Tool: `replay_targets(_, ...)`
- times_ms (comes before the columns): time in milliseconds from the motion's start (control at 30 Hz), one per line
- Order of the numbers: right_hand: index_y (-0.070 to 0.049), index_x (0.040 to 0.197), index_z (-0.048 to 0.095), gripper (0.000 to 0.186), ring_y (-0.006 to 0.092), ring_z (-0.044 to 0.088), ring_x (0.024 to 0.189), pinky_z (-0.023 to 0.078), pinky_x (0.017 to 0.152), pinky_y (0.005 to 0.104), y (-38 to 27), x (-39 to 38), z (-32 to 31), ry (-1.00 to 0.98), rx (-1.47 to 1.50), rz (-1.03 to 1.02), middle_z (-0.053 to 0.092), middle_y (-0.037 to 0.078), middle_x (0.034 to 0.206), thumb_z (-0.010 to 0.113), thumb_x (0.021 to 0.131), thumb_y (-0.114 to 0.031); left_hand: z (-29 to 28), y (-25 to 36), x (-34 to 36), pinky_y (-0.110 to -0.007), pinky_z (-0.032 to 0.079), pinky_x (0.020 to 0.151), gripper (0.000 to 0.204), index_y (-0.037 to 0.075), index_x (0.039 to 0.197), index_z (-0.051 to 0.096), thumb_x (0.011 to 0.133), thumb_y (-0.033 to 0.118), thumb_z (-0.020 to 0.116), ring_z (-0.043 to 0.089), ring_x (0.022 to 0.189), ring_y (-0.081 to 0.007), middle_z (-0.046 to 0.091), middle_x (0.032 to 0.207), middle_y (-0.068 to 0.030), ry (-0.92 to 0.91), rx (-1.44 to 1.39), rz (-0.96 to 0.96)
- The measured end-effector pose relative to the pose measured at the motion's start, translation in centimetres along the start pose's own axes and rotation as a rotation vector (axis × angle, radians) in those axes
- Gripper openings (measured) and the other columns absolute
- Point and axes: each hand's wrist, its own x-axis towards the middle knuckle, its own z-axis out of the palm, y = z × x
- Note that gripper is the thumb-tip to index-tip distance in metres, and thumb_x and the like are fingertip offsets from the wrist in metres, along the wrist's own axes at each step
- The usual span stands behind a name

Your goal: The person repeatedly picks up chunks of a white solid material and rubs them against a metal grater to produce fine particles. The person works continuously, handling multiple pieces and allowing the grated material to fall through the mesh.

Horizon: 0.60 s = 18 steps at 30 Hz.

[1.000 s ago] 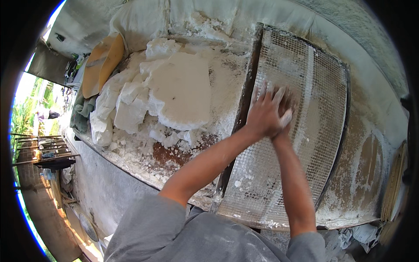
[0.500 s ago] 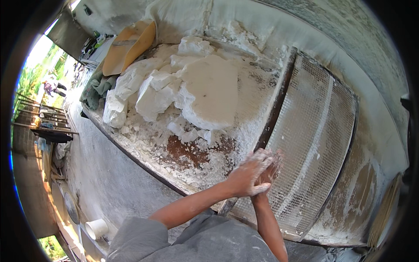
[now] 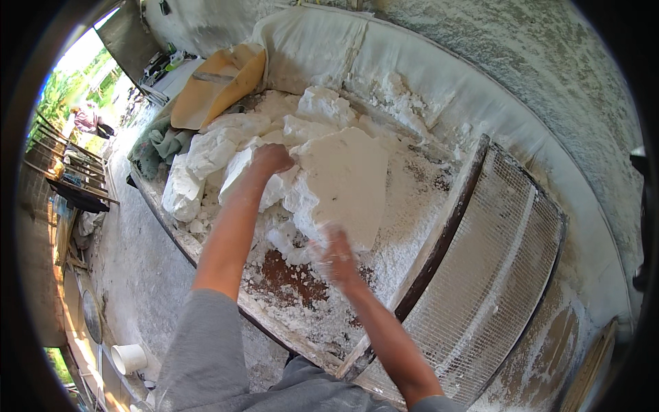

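Observation:
My left hand has its fingers curled over the top of a white lump in the heap, their tips hidden. My right hand, smeared by motion, is at the lower edge of a large, flat-topped white slab; whether it touches it I cannot tell. More chunks and loose white crumbs lie around them on a stained tray bed. To the right, a framed wire-mesh screen lies beside the dark wooden bar along its left side.
A yellow scoop rests on greenish cloth at the back left. Sheeting lines the back wall. A white bucket is at lower left, below a wooden rack. A person is outside at far left.
My hands have left the mesh screen and come apart. The left has gone up and left to the lumps; the right now moves below the big slab. The view has shifted.

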Motion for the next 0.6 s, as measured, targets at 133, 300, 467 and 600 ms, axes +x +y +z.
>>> replay_targets(133,0.000,0.141,0.049,0.058,0.0421,0.030,0.145,0.024,0.123,0.0511,-2.3,-0.8,5.0,0.055,-0.153,0.123,0.035,0.028,0.155,0.063,0.098,-0.036,1.1,1.2,-2.7,-0.047,0.050,0.100,0.037,0.004,0.107,0.076,0.085,0.032,0.064,0.067,0.111,-0.0370,0.071,0.114,-0.0169,0.145,0.042,-0.007)
replay_targets(300,-0.001,0.145,0.044,0.061,0.0360,0.044,0.134,0.043,0.106,0.0473,-1.1,0.2,5.6,0.081,0.507,0.093,0.043,0.025,0.147,0.057,0.102,-0.042,2.2,1.7,-5.8,-0.047,0.048,0.100,0.040,0.004,0.102,0.077,0.090,0.038,0.062,0.066,0.106,-0.0349,0.069,0.111,-0.0166,0.348,0.028,0.048)
replay_targets(467,-0.010,0.152,0.040,0.078,0.0304,0.057,0.115,0.048,0.097,0.0459,0.0,2.8,7.4,-0.363,1.399,0.830,0.059,0.013,0.132,0.047,0.099,-0.067,8.9,0.9,-10.7,-0.047,0.046,0.104,0.051,0.003,0.119,0.070,0.091,0.044,0.063,0.063,0.114,-0.0351,0.066,0.123,-0.0184,0.305,-0.083,-0.031)
replay_targets(600,-0.021,0.151,0.042,0.079,0.0281,0.057,0.111,0.046,0.094,0.0592,0.3,3.2,9.7,-0.319,1.296,1.049,0.057,0.008,0.133,0.046,0.094,-0.075,15.9,-4.5,-17.2,-0.046,0.046,0.105,0.063,0.006,0.141,0.056,0.090,0.041,0.070,0.062,0.119,-0.0360,0.063,0.133,-0.0175,0.496,-0.368,0.028)
